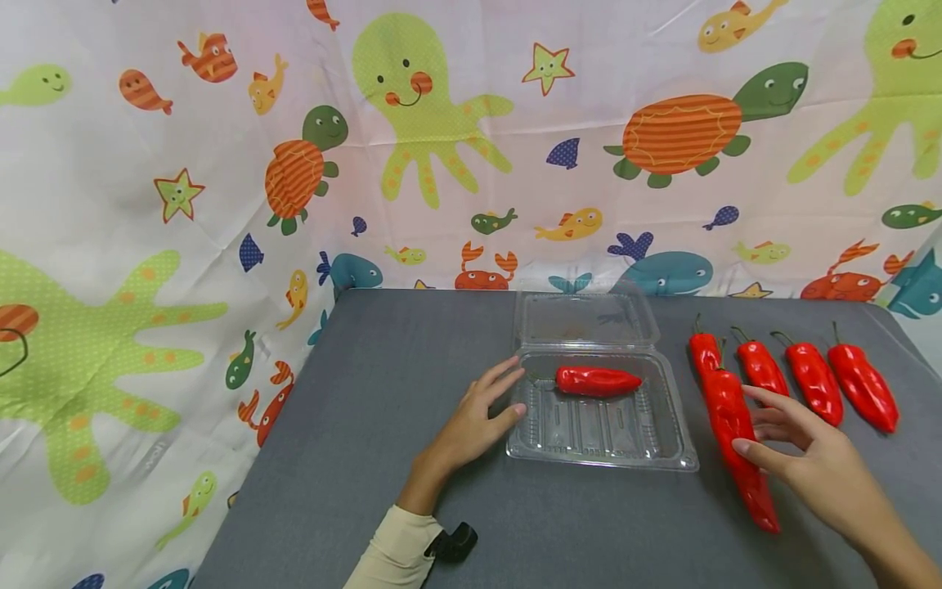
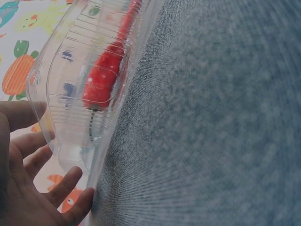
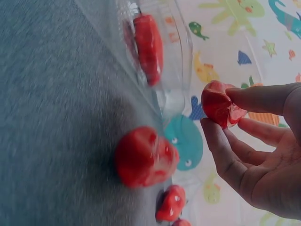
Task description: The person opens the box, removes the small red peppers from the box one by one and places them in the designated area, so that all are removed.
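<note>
My right hand (image 1: 817, 454) pinches a long red pepper (image 1: 736, 442) between thumb and fingers, to the right of a clear plastic container (image 1: 680, 458). In the right wrist view, the pinched pepper (image 3: 216, 104) appears nearly end-on, raised off the table. Inside the container, whose lid (image 1: 585, 319) is folded back, one red pepper (image 1: 598, 382) lies sideways. My left hand (image 1: 474, 417) is at the container's left side with its fingers spread. In the left wrist view, the fingers (image 2: 33, 141) of that hand touch or nearly touch the clear wall.
Several more red peppers with green stems stand in a row at the right; one pepper (image 1: 863, 384) is at its right end. The grey table (image 1: 368, 393) meets a curtain (image 1: 441, 237) printed with sea animals behind and at the left.
</note>
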{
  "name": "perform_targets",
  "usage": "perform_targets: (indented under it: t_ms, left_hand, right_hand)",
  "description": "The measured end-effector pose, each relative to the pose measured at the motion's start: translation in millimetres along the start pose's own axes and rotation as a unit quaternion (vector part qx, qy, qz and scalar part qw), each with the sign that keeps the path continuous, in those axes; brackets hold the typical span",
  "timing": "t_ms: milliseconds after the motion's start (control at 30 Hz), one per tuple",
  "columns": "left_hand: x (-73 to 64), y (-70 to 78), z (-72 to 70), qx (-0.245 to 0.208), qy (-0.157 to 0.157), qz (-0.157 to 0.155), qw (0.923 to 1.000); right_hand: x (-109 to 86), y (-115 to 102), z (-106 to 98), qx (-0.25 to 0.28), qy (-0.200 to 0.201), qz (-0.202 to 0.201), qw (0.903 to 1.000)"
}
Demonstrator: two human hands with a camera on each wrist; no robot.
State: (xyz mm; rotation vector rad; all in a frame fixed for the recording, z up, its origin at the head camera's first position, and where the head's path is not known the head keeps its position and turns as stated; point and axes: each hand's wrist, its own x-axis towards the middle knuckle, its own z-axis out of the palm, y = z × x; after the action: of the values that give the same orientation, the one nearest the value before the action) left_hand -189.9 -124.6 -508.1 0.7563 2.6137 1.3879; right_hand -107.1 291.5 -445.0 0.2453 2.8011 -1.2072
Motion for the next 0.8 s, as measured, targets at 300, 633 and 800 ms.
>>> perform_targets:
  t_ms: [300, 633, 800]
  left_hand:
    - [-0.6, 1.7, -1.1, 0.0, -0.003, -0.005, 1.0]
    - [-0.8, 1.3, -0.5, -0.001, 0.0, -0.009, 1.0]
    - [-0.3, 1.2, -0.1, 0.001, 0.001, -0.013, 0.9999]
  right_hand:
    - [-2.0, 20.8, -10.9, -0.024, 0.027, 0.03, 0.9989]
    - [0.0, 47.0, -13.9, -0.046, 0.013, 0.062, 0.9969]
    - [2.8, 61.8, -15.9, -0.054, -0.008, 0.096, 0.9938]
